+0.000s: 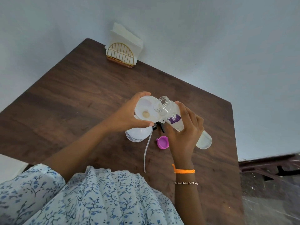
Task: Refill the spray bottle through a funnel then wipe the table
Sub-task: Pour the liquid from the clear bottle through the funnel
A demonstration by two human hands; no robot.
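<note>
Under my left hand (128,115) stands the white spray bottle (137,133), upright on the brown table (81,95), with the white funnel (146,110) sitting above its neck. My left fingers curl round the far rim of the funnel and my thumb presses along its near rim, so that hand has a firm hold on it. At the bottom of the funnel's bowl I see a small pale patch, though I cannot tell what it is.

My right hand (185,132) grips a clear water bottle (177,120) around its middle, thumb on the far side, fingers wrapped over the near side. I hold it tilted, its open threaded mouth over the funnel's right edge and its base sticking out to the right of my palm. It carries a purple label; a little clear liquid shows toward the base.

Just left of my right wrist lies a purple cap (162,142), open side up. Between my hands the sprayer's dip tube (146,151) trails toward my body, its black trigger part mostly hidden. Far beyond my left hand, at the table's back edge, a gold wire holder (121,54) keeps white napkins (125,37).
</note>
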